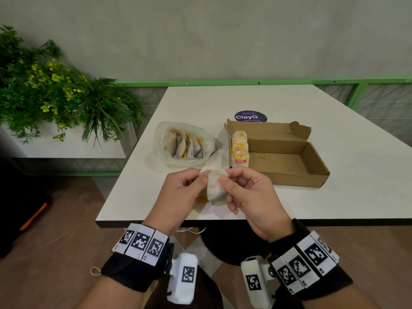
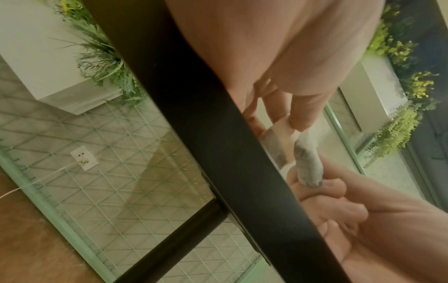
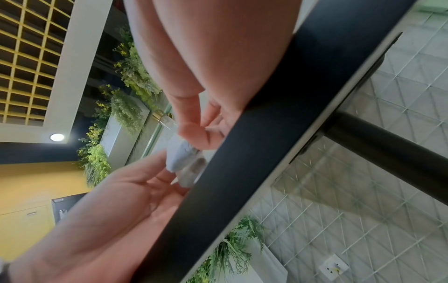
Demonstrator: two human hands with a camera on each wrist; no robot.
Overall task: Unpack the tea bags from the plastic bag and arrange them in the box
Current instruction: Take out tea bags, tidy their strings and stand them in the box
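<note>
White bench (image 1: 334, 197) with a round purple ClayGo sticker (image 1: 250, 116) near its far edge, leafy green plants with yellow flowers (image 1: 51, 85) in a white planter at left, green railing (image 1: 223, 82), wall socket (image 2: 84, 158), wooden floor (image 1: 55, 253)

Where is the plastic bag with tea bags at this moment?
In the head view the plastic bag lies on the white table, left of the open cardboard box and just beyond both hands.
</note>
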